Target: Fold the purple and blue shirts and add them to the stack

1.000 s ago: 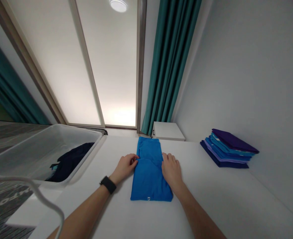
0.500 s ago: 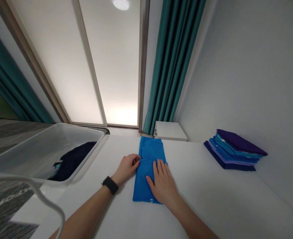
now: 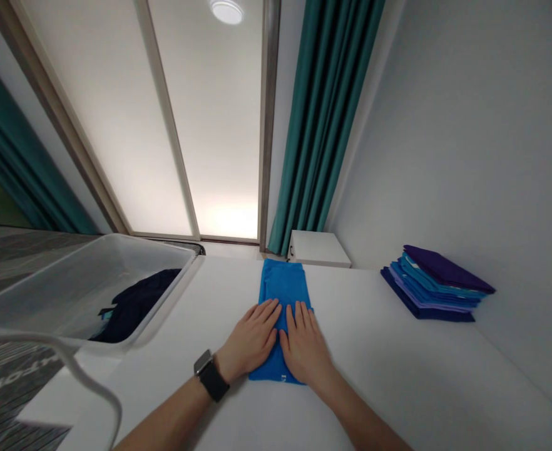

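Note:
A blue garment (image 3: 284,280), folded into a long narrow strip, lies on the white table (image 3: 351,351) in front of me. Small white lettering shows at its near edge. My left hand (image 3: 253,336), with a dark watch on the wrist, rests flat on the left side of the cloth, fingers stretched out. On the right side my right hand (image 3: 305,346) also lies flat, fingers pointing away from me. Both hands press on the fabric without gripping it, and they cover much of its middle.
At the right, against the wall, sits a stack of folded clothes (image 3: 433,285) in purple and blues. To the left stands a translucent plastic bin (image 3: 130,247) with dark clothing (image 3: 142,300) inside. A grey cable (image 3: 86,377) curves across the lower left. Beyond the table is a white cabinet (image 3: 318,246).
My left hand has moved from the garment's left edge onto its surface, and its curled fingers have straightened out flat. My right hand stays nearly in place.

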`<state>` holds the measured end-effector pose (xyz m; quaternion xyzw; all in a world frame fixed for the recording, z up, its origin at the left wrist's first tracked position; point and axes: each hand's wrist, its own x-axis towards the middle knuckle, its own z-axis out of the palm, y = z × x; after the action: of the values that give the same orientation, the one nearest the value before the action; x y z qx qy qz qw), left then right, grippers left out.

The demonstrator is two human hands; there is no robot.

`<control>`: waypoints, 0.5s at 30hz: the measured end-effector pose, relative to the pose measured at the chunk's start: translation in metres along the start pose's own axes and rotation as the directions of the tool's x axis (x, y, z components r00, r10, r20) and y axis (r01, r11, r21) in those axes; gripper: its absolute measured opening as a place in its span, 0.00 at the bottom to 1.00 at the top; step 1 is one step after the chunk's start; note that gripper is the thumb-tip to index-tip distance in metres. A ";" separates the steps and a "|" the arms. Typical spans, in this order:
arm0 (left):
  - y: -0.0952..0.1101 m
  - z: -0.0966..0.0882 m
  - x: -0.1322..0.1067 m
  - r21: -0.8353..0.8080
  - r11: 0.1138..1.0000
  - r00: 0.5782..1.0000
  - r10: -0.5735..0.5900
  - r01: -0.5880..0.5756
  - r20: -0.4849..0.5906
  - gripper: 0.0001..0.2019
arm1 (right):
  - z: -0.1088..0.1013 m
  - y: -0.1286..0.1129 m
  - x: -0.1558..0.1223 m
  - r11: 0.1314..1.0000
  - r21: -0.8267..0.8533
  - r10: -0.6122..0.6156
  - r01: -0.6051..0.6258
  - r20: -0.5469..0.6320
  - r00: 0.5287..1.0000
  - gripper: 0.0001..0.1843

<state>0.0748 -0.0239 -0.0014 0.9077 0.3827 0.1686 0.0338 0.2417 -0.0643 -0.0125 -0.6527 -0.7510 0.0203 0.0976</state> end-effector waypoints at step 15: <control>0.001 0.015 -0.011 0.131 0.991 0.997 -0.046 0.038 0.059 0.26 | 0.002 0.007 0.004 0.999 0.025 0.027 -0.028 0.034 0.999 0.33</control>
<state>0.0732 -0.0314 -0.0184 0.9046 0.4106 0.1143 -0.0101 0.2480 -0.0595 -0.0155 -0.6611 -0.7433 0.0424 0.0931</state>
